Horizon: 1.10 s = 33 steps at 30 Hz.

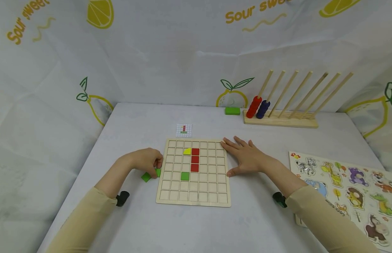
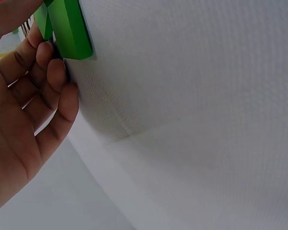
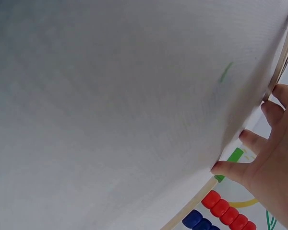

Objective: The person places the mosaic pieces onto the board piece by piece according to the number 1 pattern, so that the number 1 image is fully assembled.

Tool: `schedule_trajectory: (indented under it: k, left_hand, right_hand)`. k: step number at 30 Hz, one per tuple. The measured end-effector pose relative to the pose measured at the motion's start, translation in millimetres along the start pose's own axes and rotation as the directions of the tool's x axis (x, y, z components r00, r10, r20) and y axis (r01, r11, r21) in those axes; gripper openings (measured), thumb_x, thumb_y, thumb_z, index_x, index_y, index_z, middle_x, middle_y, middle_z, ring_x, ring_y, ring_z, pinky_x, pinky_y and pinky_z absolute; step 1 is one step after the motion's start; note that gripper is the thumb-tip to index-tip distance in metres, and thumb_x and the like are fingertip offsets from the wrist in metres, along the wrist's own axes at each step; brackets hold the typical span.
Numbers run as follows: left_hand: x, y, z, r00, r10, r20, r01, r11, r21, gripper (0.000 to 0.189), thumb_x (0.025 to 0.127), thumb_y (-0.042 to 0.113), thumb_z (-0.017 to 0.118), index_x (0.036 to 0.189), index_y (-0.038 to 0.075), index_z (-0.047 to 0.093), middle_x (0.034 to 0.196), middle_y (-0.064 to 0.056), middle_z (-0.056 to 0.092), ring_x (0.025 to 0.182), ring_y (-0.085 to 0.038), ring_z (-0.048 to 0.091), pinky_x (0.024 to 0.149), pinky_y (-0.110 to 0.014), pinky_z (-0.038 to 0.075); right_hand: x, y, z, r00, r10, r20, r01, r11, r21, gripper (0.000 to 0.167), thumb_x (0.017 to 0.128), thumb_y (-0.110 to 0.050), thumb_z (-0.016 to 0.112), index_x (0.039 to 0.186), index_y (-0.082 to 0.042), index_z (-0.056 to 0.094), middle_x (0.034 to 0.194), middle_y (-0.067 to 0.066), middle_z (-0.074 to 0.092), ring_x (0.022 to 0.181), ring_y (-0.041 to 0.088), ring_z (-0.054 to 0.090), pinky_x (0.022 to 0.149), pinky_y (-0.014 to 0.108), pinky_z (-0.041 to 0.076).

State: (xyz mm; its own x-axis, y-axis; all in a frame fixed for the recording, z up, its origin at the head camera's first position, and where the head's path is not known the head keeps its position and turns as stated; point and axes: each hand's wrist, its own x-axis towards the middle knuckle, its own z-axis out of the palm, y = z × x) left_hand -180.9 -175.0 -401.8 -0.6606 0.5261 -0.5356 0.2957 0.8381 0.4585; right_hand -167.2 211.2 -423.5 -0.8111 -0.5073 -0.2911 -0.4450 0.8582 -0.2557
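A wooden grid board (image 1: 210, 191) lies on the table. In its cells sit a yellow quarter-round tile (image 1: 187, 151), a column of red tiles (image 1: 194, 159) and a green tile (image 1: 185, 176). Just off the board's left edge, my left hand (image 1: 145, 160) pinches a second green tile (image 1: 158, 172) between thumb and fingers. Another green tile (image 1: 146, 177) lies flat beside it, also seen near the fingertips (image 2: 57, 72) in the left wrist view. With fingers spread, my right hand (image 1: 246, 156) rests at the board's upper right edge, touching it.
A small printed pattern card (image 1: 184, 130) lies behind the board. Farther back are a green block (image 1: 232, 111) and a peg abacus (image 1: 281, 120) with red and blue beads. An animal puzzle board (image 1: 347, 186) lies on the right, under the right forearm.
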Motion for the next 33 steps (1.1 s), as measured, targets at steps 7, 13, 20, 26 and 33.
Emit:
schedule_trajectory:
  k: [7,13,20,26,33]
  left_hand:
    - [-1.3,0.3,-1.3,1.0,-0.006,-0.007,0.006,1.0,-0.022,0.023,0.071,0.004,0.078,0.082,0.012,0.059,0.073,0.001,0.053,0.069,-0.013,0.051,0.063,-0.026,0.041]
    - [-1.4,-1.5,-2.5,0.999,0.018,-0.038,-0.019,0.999,-0.028,0.023,0.072,0.0,0.075,0.082,0.011,0.058,0.075,0.0,0.054,0.07,-0.014,0.051,0.063,-0.026,0.041]
    - [-2.1,-5.1,-5.0,0.998,0.028,-0.06,-0.03,0.999,-0.041,0.022,0.073,-0.001,0.072,0.081,0.012,0.057,0.072,0.001,0.053,0.068,-0.013,0.049,0.063,-0.027,0.04]
    - [-4.7,-7.4,-7.5,0.996,0.058,-0.063,-0.061,0.997,-0.046,0.021,0.075,0.002,0.075,0.08,0.013,0.058,0.07,0.003,0.05,0.069,-0.013,0.047,0.066,-0.027,0.039]
    - [-5.7,-9.6,-12.8,0.994,0.072,-0.088,-0.077,0.995,-0.061,0.02,0.078,0.005,0.076,0.085,0.013,0.06,0.07,0.002,0.054,0.068,-0.013,0.049,0.066,-0.028,0.041]
  right_hand:
    - [-0.2,-1.2,-0.4,1.0,-0.001,-0.002,0.001,1.0,0.011,0.113,0.071,-0.074,0.069,0.159,-0.026,0.016,0.168,0.0,0.014,0.155,0.041,0.009,0.112,0.077,0.011]
    - [-0.8,-1.8,-1.1,1.0,0.002,-0.001,-0.002,1.0,0.01,0.113,0.072,-0.073,0.069,0.159,-0.026,0.016,0.168,-0.001,0.014,0.155,0.041,0.008,0.113,0.077,0.011]
    - [-0.1,-1.8,-0.6,1.0,0.001,0.002,-0.001,1.0,0.009,0.114,0.071,-0.074,0.069,0.159,-0.026,0.015,0.168,-0.001,0.013,0.155,0.041,0.008,0.112,0.077,0.011]
    - [-0.1,-2.0,-1.1,1.0,0.002,0.002,-0.002,1.0,0.004,0.113,0.072,-0.073,0.07,0.159,-0.026,0.016,0.168,-0.001,0.014,0.155,0.041,0.009,0.112,0.077,0.011]
    - [0.0,-1.5,-0.9,1.0,-0.001,0.0,0.001,1.0,0.008,0.113,0.071,-0.074,0.069,0.159,-0.026,0.016,0.168,0.0,0.014,0.154,0.041,0.009,0.112,0.077,0.011]
